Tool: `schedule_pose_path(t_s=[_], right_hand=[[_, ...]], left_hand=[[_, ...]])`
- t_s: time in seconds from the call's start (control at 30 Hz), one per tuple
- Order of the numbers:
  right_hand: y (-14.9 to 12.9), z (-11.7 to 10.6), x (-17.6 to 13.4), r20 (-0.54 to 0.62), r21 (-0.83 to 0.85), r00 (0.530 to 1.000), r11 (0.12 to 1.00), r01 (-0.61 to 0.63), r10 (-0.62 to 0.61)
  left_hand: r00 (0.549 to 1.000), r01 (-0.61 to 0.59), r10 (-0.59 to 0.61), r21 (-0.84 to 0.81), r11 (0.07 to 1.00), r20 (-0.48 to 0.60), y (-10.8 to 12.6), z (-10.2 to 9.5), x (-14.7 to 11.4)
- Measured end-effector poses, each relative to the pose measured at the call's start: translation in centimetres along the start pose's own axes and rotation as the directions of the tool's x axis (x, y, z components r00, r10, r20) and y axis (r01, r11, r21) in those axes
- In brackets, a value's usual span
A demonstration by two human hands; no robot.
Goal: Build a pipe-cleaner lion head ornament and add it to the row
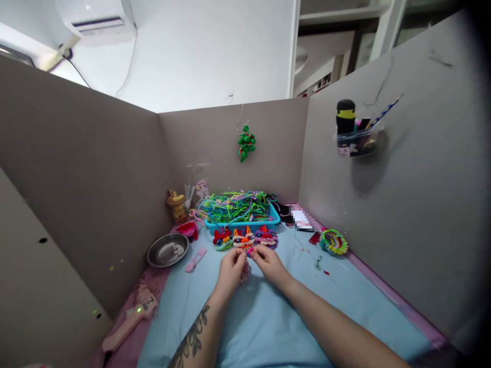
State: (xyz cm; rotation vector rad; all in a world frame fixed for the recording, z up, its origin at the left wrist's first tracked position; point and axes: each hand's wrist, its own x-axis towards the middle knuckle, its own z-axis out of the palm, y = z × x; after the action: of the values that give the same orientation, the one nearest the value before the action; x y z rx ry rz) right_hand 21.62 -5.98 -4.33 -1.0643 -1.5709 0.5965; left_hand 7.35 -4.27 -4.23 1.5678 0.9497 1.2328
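Observation:
My left hand and my right hand meet over the middle of the blue cloth, fingertips pinched close together. Between them shows a small bright pink piece, apparently fuzzy pipe cleaner, with a bit of blue beside it. Below, partly hidden behind my left hand, hangs a dusty-pink coiled pipe-cleaner piece. Just beyond my fingers stand three colourful pipe-cleaner figures: a red-and-green one, an orange-and-cream one and a purple-and-red one.
Behind the figures, a blue tray overflows with pipe cleaners. On the left are a metal bowl with small white pieces, a pink clip-like tool and a pink glue gun. A pipe-cleaner ring lies right. Grey panels enclose three sides.

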Motion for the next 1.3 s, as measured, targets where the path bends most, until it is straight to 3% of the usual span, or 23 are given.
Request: schedule_pose_path(t_s=[0.1,0.23,0.43,0.63,0.8,1.1,1.2,1.3], right_hand=[[0.2,0.1,-0.1,-0.011,0.016,1.0,1.0,-0.021,0.021],[0.3,0.2,0.0,-0.019,0.061,0.999,0.997,-0.048,0.049],[0.7,0.3,0.3,0.006,0.16,0.998,0.985,-0.06,0.06],[0.8,-0.3,0.4,0.004,0.191,0.999,0.981,-0.034,0.034],[0.4,-0.3,0.3,0.013,0.219,0.998,0.973,0.065,-0.069],[0.3,0.0,0.2,0.056,0.277,0.995,0.956,-0.099,0.087],[0.3,-0.1,0.3,0.026,0.279,0.994,0.954,-0.108,0.104],[0.5,0.0,0.3,0.001,0.303,0.993,0.946,-0.112,0.117]], left_hand=[[1.0,0.014,-0.014,-0.012,1.0,0.003,-0.1,0.1,0.1],[0.988,0.153,-0.145,-0.166,0.974,0.058,-0.1,0.3,0.1],[0.928,0.371,-0.316,-0.417,0.83,0.197,0.8,0.3,-0.3],[0.865,0.493,-0.339,-0.507,0.706,0.369,1.9,-0.2,-0.6],[0.86,0.507,-0.377,-0.507,0.697,0.343,1.6,-0.2,-0.4],[0.873,0.482,-0.381,-0.427,0.765,0.305,1.5,0.1,-0.5],[0.915,0.401,-0.334,-0.399,0.825,0.229,1.3,0.3,-0.5],[0.969,0.24,-0.202,-0.338,0.91,0.143,0.9,0.7,-0.4]])
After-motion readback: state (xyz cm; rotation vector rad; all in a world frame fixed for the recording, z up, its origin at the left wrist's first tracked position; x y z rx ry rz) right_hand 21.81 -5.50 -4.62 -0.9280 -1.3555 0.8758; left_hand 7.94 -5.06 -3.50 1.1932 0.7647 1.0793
